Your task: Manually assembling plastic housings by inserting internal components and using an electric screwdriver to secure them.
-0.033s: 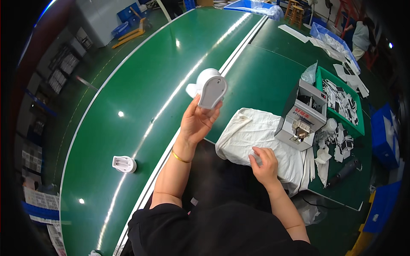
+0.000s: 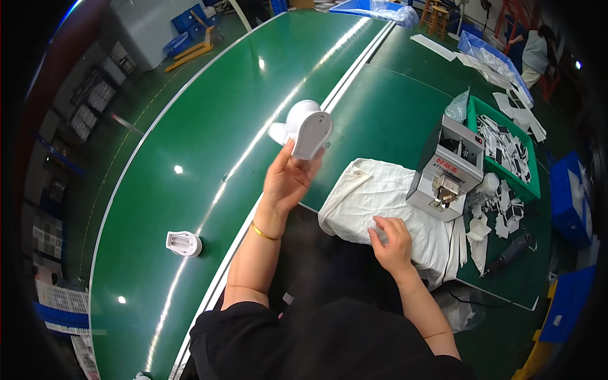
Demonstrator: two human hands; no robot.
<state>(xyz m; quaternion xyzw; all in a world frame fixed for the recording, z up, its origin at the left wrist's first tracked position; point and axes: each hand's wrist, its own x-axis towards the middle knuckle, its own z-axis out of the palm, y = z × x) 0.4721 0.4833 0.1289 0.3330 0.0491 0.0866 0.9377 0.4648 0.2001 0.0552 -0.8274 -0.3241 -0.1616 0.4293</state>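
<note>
Green-topped workshop table [image 2: 171,133]; white housing [image 2: 312,134] raised above, in the left grip [image 2: 289,180].
Clamped near the narrow end, thumb at the left edge, fingers at the right; right grip [image 2: 394,244] loosely curled, thumb and forefinger apart, over white cloth [image 2: 373,190], contact impossible to tell. Judged light and stiff, probably moulded plastic; smooth, so perhaps slippery; likely to scuff or crack if dropped. Best taken across the narrow end or around the round body behind, keeping off the side lug [image 2: 278,132]. Flat grey teardrop face turned toward the head camera; long axis near upright in view, leaning slightly right at the top; broad rounded end pointing away from the wearer, narrow end toward the palm. Similar housing [image 2: 195,247] lying on the table, well apart to the left.
</note>
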